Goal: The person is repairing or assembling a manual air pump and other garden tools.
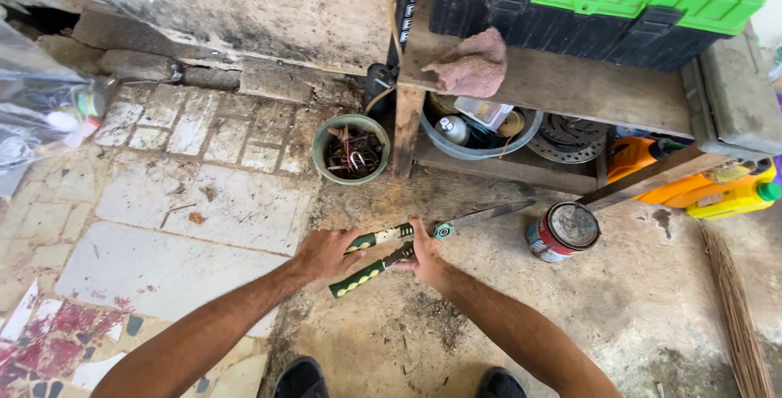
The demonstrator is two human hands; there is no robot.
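The garden shears (423, 235), blades shut and pointing toward two o'clock, hang over the stained concrete floor (570, 325), left hand (326, 253) and right hand (423, 258) each curled tight around a handle, nothing cut yet, a paint tin (562, 232) at three o'clock, a wooden shelf (562, 80) beyond.

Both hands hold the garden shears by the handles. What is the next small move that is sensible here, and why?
Probably lift the shears a little, away from the floor. The left hand and right hand each grip a green-and-black handle, and the closed blades point toward the tin can and the low wooden shelf, so clearing them first looks safest.
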